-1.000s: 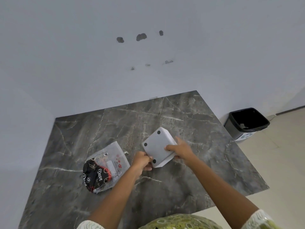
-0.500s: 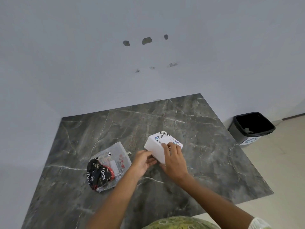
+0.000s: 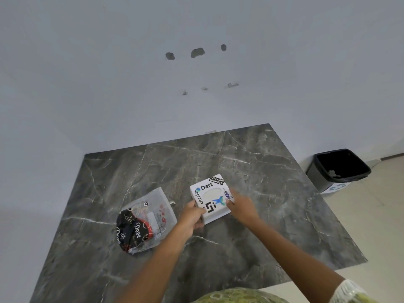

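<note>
White square box (image 3: pixel 211 199), stickers covering its top, sits on the dark grey marble worktop (image 3: pixel 273 226) between the 2 hands. Left hand (image 3: pixel 190 216) has its fingers curled round the near left corner, grasping it. Right hand (image 3: pixel 241 207) lies at the box's right edge. Its fingers are blurred, so whether they grasp cannot be told. Left of the left fingers lies a clear plastic pouch (image 3: pixel 157 200) with a black wrapper (image 3: pixel 131 230) inside.

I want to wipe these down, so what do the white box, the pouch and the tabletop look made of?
The white box: probably matte plastic, smooth rounded edges, stickers on top.
The pouch: thin clear plastic film, glossy, contents show through.
The tabletop: dark grey marble or a marble-look slab, pale veins, slight sheen.
</note>
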